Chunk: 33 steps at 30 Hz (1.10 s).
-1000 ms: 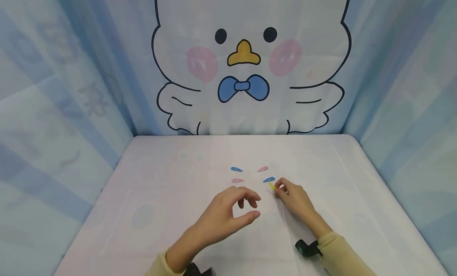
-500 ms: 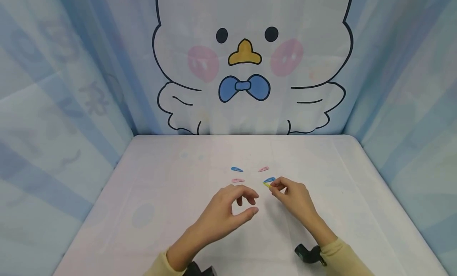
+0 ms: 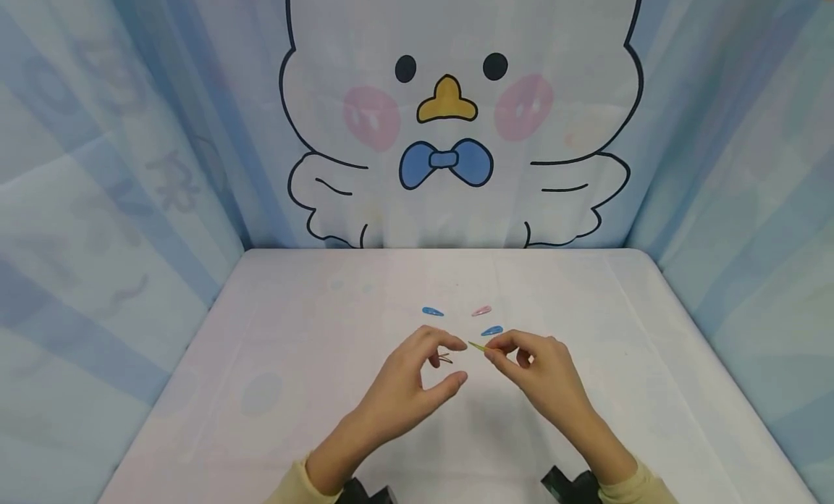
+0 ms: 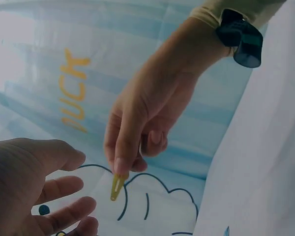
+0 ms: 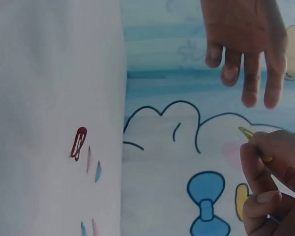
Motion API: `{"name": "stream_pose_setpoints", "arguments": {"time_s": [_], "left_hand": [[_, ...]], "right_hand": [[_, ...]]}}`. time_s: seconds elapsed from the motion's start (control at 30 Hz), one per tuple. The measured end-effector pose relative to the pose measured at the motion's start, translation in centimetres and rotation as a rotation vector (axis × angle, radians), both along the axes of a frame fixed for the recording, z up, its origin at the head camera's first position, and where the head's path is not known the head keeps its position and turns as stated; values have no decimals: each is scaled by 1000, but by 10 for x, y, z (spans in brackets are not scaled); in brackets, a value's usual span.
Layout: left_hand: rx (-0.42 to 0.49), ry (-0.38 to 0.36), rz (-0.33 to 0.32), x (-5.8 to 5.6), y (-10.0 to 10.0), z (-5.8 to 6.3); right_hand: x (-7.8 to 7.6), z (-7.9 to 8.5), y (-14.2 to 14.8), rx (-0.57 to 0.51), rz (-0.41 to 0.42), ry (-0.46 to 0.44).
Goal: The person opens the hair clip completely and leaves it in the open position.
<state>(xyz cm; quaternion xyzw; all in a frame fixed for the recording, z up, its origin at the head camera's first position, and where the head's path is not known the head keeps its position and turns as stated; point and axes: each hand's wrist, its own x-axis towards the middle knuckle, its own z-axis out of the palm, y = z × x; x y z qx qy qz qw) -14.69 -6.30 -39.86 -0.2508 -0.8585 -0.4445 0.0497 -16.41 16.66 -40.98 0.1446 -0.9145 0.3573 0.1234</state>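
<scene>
My right hand (image 3: 544, 363) pinches a yellow snap hair clip (image 3: 478, 346) between thumb and fingertips, above the table. In the left wrist view the narrow end of that clip (image 4: 116, 189) points down from the fingers. Facing it, my left hand (image 3: 413, 377) hovers with thumb and fingers apart, holding nothing. The clip's tip is near the left index finger, with a small gap between. A dark red hair clip (image 5: 78, 143) lies on the table in the right wrist view; in the head view the left fingers partly cover it.
Beyond the hands lie a blue hair clip (image 3: 433, 311), a pink hair clip (image 3: 481, 311) and a second blue hair clip (image 3: 491, 331). The white table (image 3: 313, 301) meets a printed curtain (image 3: 443, 207) at its back edge. Curtains also hang at both sides.
My right hand has lifted the yellow hair clip off the table and brought it left, toward my left hand. The left hand has risen slightly and now hides the nearer pink clip.
</scene>
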Motion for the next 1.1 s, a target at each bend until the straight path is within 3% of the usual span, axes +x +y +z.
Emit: {"name": "stream_pose_setpoints", "arguments": {"time_s": [0.5, 0.87, 1.1], "left_hand": [[59, 40, 40, 0, 1, -3], [135, 132, 28, 0, 2, -2], [154, 123, 26, 2, 2, 1]], "right_hand": [[37, 26, -6, -22, 111, 142], [39, 29, -7, -57, 137, 194], [40, 31, -8, -67, 124, 194]]}}
